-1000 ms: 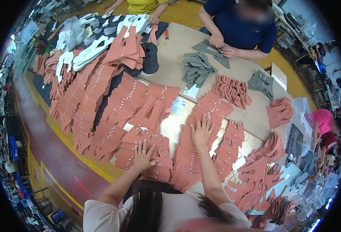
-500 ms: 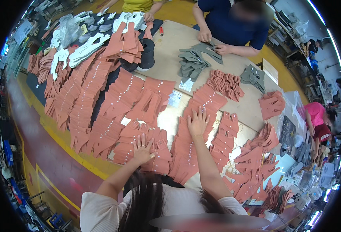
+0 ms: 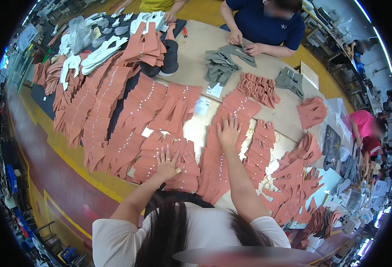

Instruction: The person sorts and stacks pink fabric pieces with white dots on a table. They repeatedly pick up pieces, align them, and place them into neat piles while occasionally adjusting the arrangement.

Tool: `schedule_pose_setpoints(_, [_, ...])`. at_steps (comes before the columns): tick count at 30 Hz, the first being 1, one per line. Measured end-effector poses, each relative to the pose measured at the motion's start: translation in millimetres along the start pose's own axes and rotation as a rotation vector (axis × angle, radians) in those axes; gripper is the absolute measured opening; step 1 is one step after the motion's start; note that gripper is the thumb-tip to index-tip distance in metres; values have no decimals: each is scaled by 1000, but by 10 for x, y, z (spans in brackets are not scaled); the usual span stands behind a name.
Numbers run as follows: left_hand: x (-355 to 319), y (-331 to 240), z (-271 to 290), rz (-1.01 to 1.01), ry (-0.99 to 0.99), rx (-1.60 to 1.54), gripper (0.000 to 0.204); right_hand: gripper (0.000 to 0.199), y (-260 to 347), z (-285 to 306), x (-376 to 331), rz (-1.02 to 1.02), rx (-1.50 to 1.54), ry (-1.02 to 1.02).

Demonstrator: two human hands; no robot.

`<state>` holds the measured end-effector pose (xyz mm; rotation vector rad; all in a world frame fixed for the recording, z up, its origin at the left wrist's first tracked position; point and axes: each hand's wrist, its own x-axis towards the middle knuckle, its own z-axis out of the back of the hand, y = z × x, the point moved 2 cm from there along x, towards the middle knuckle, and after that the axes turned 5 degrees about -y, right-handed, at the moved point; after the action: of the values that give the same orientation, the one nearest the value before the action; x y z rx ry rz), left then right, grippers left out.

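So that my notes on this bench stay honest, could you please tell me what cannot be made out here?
All in the head view:
Part of the left red-brown stack: hidden under the left hand.
Part of the right red-brown stack: hidden under the right hand.
Person in the yellow shirt: head cut off by the top edge.
Print on the nearer paper slip: too small to read.

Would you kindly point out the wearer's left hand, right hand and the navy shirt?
Left hand [image 3: 167, 166], head view: its back.
Right hand [image 3: 228, 133], head view: its back.
Navy shirt [image 3: 262, 27], head view: its front.
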<state>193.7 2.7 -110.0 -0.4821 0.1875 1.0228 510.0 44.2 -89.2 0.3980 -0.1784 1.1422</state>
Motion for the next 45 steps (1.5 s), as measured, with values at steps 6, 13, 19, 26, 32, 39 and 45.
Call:
schedule_pose_setpoints(6, [-12,-15,-1,-4,0,96,90,41,8,24,18,-10,-2,32])
schedule_pose_setpoints(13, [23,-13,-6,30,82,56,90,41,5,13,23,-6,7,-2])
schedule_pose_setpoints(19, [1,-9,2,15,30,33,89,40,9,3,10,-1,15,6])
schedule_pose_setpoints(26, [-16,-28,-1,23,14,65,87,40,-5,39,-8,17,-8,3])
schedule_pose_setpoints(32, [-6,-42,45,31,37,52,89,40,21,20,15,-5,10,-8])
schedule_pose_setpoints(39, [-2,-55,89,52,102,43,89,40,-4,-17,0,-6,-5,11])
schedule_pose_setpoints(45, [-12,-85,139,63,115,35,88,40,-2,-16,5,-3,-12,20])
